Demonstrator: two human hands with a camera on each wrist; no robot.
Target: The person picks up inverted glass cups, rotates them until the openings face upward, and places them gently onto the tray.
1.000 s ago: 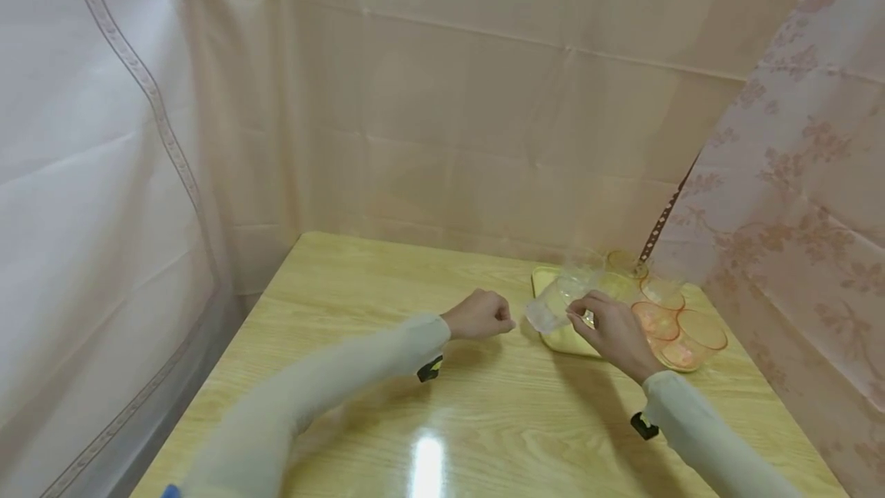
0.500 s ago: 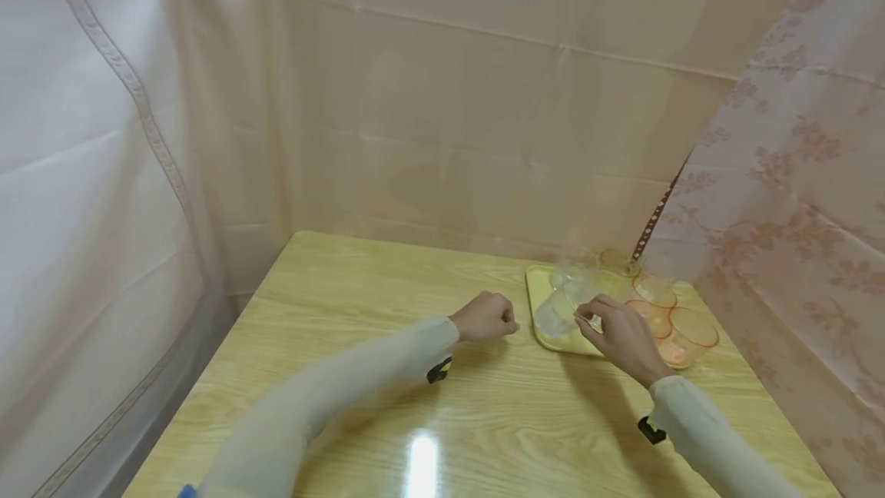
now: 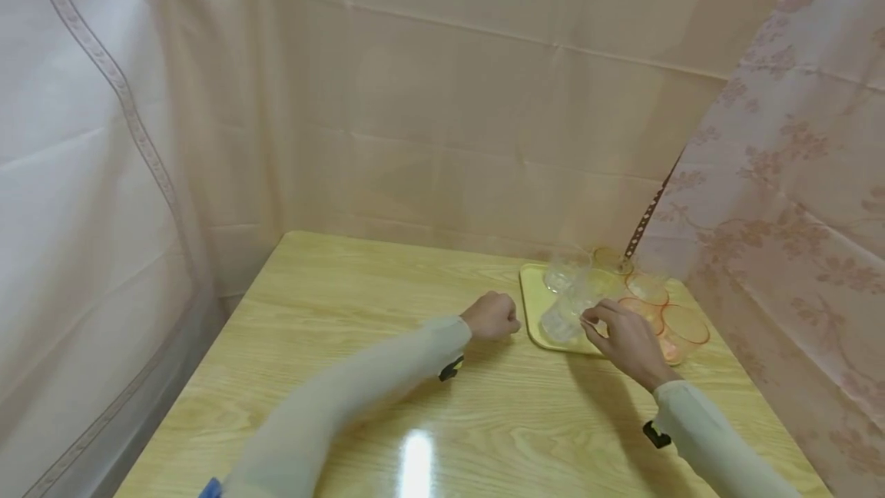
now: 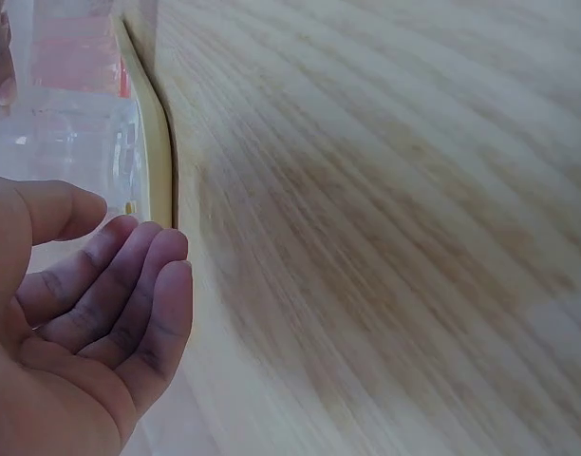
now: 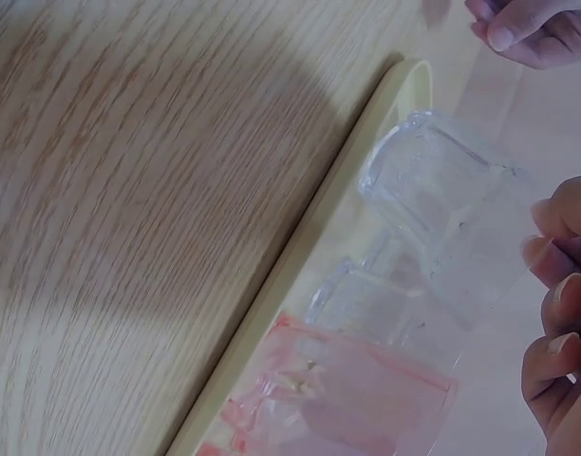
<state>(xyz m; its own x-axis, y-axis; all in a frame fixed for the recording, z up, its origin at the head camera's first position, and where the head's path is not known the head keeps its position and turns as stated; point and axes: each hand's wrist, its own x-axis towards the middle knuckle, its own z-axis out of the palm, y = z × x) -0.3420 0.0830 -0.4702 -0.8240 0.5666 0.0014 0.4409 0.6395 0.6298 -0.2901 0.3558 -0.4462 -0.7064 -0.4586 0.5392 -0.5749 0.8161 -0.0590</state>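
My right hand (image 3: 625, 340) pinches the rim of a clear plastic cup (image 3: 561, 321) between thumb and fingers. The cup leans over the near left part of a yellow tray (image 3: 529, 294), its base towards the left; whether it touches the tray I cannot tell. Behind it another clear cup (image 3: 558, 273) stands on the tray. My left hand (image 3: 492, 317) hovers just left of the tray with fingers loosely curled; in the left wrist view that hand (image 4: 91, 313) holds nothing. In the right wrist view, the held cup (image 5: 442, 190) shows near the tray's rim (image 5: 300, 256).
Several orange-rimmed cups (image 3: 686, 323) crowd the tray's right side, with a yellowish cup (image 3: 612, 260) at the back. The wooden table (image 3: 387, 275) extends left and forward. Curtains (image 3: 442, 114) hang behind and at both sides.
The clear cup in my right hand has moved right, from beyond the tray's left edge to over the tray. The left hand keeps its loose curl and has shifted slightly right.
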